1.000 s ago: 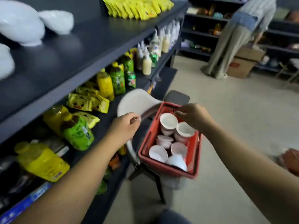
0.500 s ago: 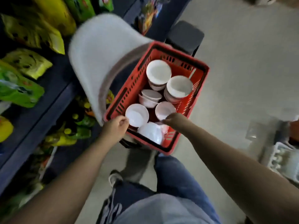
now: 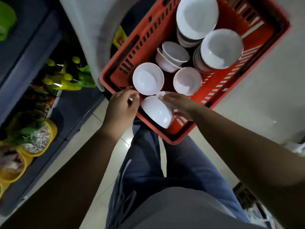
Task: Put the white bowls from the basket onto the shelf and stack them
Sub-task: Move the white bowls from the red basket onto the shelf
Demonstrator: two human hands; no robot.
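A red basket point(image 3: 132, 47) holds several white bowls. Two stacks point(image 3: 197, 17) point(image 3: 221, 48) stand at its far end, and a tilted pair point(image 3: 171, 57) lies in the middle. Two single bowls point(image 3: 148, 78) point(image 3: 187, 80) sit upright nearer me. At the near end a white bowl point(image 3: 156, 111) lies tipped on its side. My right hand point(image 3: 179, 104) grips this bowl, fingers over its top and thumb under it. My left hand point(image 3: 122, 106) is curled over the basket's near rim, right beside the same bowl.
The basket rests on a white chair point(image 3: 87, 22). A dark shelf unit runs down the left, with yellow-capped bottles point(image 3: 66, 75) and yellow tubs point(image 3: 38, 139) on its lower levels. My legs in blue trousers point(image 3: 148, 162) stand on a pale tiled floor below the basket.
My view has dropped from the upper shelf straight down onto the basket. My right hand moved from the far stacks to the near end and took hold of the tipped bowl.
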